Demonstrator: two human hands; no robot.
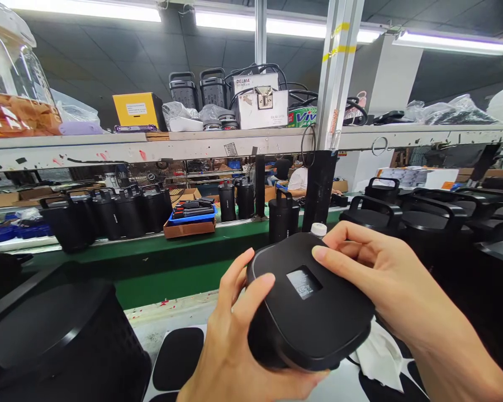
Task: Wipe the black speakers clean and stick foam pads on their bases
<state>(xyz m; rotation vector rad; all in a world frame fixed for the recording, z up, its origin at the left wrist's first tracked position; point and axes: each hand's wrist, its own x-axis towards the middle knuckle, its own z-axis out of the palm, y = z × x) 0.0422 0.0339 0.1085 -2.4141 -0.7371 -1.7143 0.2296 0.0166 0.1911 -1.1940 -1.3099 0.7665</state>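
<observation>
A black rounded-square device [263,341] is tilted toward me with one flat face up. A thin black pad [331,318] covers that face, and its square cutout shows a printed label [302,282]. My left hand [235,340] wraps around the near left side, its thumb on the pad's left edge. At the far right edge, my right hand [389,273] has its thumb on the pad and its fingers curled over the rim. Loose black pads [179,357] lie on a white sheet below, beside a white cloth [379,354].
A large black handled device [58,329] stands close at left; several more [427,218] crowd the right. Behind is a green conveyor [167,273] with black devices and a blue tray [193,215]. A shelf [193,144] and metal post [339,84] stand beyond.
</observation>
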